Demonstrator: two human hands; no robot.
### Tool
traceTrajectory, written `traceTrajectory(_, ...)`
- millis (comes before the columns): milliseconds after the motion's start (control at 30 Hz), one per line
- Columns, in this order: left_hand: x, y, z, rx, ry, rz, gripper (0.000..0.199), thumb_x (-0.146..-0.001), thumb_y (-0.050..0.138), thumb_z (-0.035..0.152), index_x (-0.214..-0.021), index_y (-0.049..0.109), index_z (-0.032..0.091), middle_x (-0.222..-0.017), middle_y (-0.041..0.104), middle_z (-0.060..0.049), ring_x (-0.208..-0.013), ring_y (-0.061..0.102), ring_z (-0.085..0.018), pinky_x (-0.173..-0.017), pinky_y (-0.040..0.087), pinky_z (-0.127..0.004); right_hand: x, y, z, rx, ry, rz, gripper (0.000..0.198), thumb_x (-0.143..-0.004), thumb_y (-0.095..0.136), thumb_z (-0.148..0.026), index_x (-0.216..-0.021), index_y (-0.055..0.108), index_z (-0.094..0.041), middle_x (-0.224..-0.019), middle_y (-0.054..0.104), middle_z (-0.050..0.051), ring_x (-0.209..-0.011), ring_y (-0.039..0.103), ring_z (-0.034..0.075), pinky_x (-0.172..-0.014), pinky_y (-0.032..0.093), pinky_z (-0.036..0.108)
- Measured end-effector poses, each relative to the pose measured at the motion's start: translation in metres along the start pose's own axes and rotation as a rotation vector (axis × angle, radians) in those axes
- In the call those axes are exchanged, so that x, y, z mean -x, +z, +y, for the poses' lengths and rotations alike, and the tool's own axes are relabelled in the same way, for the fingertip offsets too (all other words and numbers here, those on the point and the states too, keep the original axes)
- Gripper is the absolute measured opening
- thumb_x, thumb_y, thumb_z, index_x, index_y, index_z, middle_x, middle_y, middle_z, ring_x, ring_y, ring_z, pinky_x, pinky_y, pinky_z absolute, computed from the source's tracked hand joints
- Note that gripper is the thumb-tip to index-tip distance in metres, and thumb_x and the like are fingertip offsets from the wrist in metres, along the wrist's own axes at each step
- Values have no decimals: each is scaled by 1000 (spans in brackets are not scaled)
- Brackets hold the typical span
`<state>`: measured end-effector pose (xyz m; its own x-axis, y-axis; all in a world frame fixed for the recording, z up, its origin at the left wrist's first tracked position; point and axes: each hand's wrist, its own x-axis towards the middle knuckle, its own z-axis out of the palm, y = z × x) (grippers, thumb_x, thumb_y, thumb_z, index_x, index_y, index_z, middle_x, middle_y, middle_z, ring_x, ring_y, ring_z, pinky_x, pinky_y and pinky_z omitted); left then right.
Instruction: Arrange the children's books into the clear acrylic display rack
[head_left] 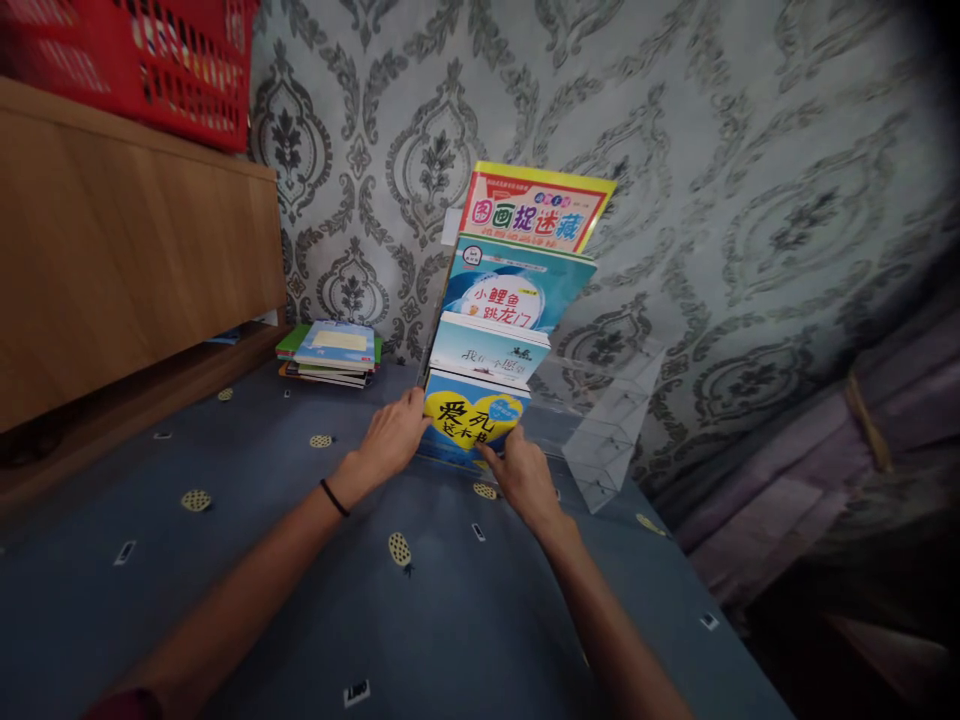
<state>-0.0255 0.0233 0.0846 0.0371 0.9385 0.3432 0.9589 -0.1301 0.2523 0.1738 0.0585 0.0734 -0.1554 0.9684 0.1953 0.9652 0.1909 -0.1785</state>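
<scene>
Both hands grip the blue book with a yellow heart on its cover, at the lowest front step of a clear tiered rack. My left hand has its thumb and fingers on the book's left edge. On the lower right edge, my right hand pinches it with the thumb across the front. Behind it, rising in steps, stand a pale blue book, a teal book and a tall pink and yellow book. The rack's right part holds no books.
A small stack of books lies at the back left by the patterned wall. To the left is a wooden cabinet with a red basket on top. A pinkish curtain hangs at the right, beyond the blue cloth's edge.
</scene>
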Motion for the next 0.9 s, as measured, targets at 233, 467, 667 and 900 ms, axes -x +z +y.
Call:
traceTrajectory(233, 0, -1, -2, 51, -5, -14, 15, -101, 51, 25, -113, 47, 17, -120, 66, -15, -104, 69, -28, -82, 55, -38, -3, 5, 5, -13, -19, -5, 26, -97, 59, -35, -108, 52, -12, -97, 76, 17, -91, 72, 30, -64, 38, 31)
traceTrajectory(467, 0, -6, 1, 92, -51, -39, 27, -102, 49, 25, -124, 40, 14, -104, 72, -16, -99, 72, -30, -79, 55, -36, -5, 2, 15, -110, -40, 21, 22, -95, 60, -38, -103, 52, -19, -91, 75, 10, -89, 72, 27, -63, 39, 29)
traceTrajectory(667, -1, -8, 0, 90, -26, -55, 32, -102, 45, 24, -132, 37, 14, -104, 73, -16, -99, 72, -30, -80, 55, -37, -3, -2, 13, -68, -63, 41, 20, -97, 56, -36, -105, 50, -18, -89, 75, 10, -84, 71, 27, -61, 38, 29)
traceTrajectory(900, 0, -12, 0, 139, -9, -58, 27, -102, 45, 21, -128, 39, 17, -104, 73, -14, -98, 72, -27, -79, 54, -33, -3, 0, 10, -36, -45, 34, 21, -98, 55, -33, -107, 50, -16, -89, 75, 12, -82, 71, 27, -61, 39, 30)
